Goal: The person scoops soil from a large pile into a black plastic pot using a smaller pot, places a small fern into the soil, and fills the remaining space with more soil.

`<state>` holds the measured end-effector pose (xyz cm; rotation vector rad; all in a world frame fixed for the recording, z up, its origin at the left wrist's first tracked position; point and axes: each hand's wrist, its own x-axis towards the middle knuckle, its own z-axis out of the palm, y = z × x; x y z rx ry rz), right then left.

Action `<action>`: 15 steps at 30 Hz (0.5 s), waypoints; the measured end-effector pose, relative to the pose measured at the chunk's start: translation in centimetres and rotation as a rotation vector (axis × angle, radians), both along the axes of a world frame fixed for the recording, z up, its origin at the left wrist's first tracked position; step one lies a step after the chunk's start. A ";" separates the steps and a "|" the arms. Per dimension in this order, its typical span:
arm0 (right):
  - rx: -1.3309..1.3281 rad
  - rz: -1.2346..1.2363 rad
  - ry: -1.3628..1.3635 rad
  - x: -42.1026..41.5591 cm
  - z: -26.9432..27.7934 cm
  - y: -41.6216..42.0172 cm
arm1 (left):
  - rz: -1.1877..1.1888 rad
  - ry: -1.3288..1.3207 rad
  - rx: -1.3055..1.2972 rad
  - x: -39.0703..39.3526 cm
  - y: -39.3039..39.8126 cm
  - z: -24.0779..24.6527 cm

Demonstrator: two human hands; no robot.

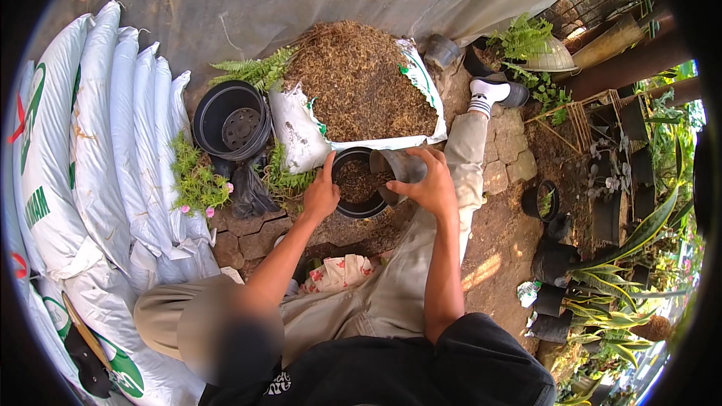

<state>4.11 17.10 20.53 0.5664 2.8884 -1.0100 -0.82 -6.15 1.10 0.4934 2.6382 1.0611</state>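
My right hand [426,183] grips a small dark plastic pot [401,172], tipped on its side over the right part of a black plastic pot [361,211]. Brown potting mix [358,180] lies inside the black pot, and some shows at the small pot's mouth. At the black pot's left rim is my left hand [322,194], index finger extended along the outside; whether it grips the rim cannot be told. Just beyond stands an opened white sack [299,129] heaped with brown, fibrous growing medium [366,79].
Stacked black pots [231,118] stand left of the open sack, beside a pink-flowered plant [197,180]. Full white sacks [101,141] line the left side. Potted snake plants [609,293] are at the right. A plastic sheet [254,0] hangs behind.
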 end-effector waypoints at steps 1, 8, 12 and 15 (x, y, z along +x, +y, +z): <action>-0.019 0.008 -0.019 0.0 0.2 -0.1 | 0.000 -0.005 -0.003 0.0 0.0 0.0; 0.031 -0.004 -0.013 0.3 -0.1 0.3 | 0.000 -0.027 -0.020 0.0 0.0 0.1; 0.009 -0.005 -0.040 0.3 0.1 0.1 | 0.001 -0.013 -0.029 0.0 0.0 0.0; 0.049 0.001 -0.050 0.4 -0.2 0.0 | 0.008 -0.013 -0.018 0.0 0.0 0.1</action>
